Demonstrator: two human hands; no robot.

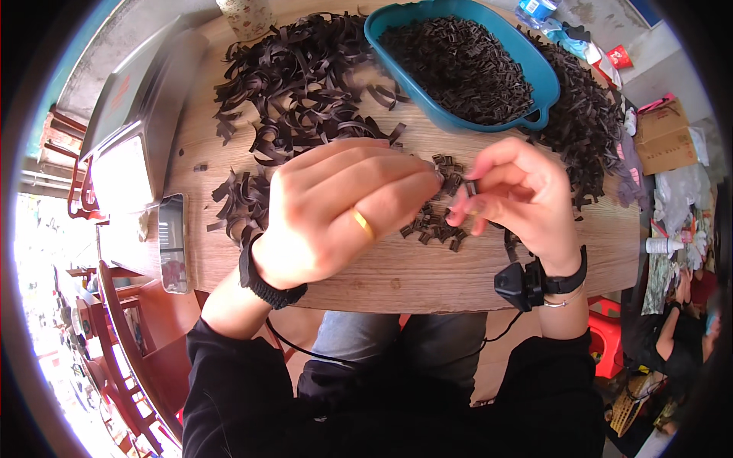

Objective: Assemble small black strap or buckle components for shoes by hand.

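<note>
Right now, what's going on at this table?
A person seated at a wooden table works with dark strips. The left hand and right hand meet over a small cluster of folded dark pieces, pinching one piece between them. Loose dark strips lie heaped further back, and a teal tray holds many finished folded pieces.

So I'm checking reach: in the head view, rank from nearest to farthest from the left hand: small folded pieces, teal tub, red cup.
1. Small folded pieces, at the left hand's fingertips.
2. Teal tub, farther back, to the right.
3. Red cup, far right edge.
</note>
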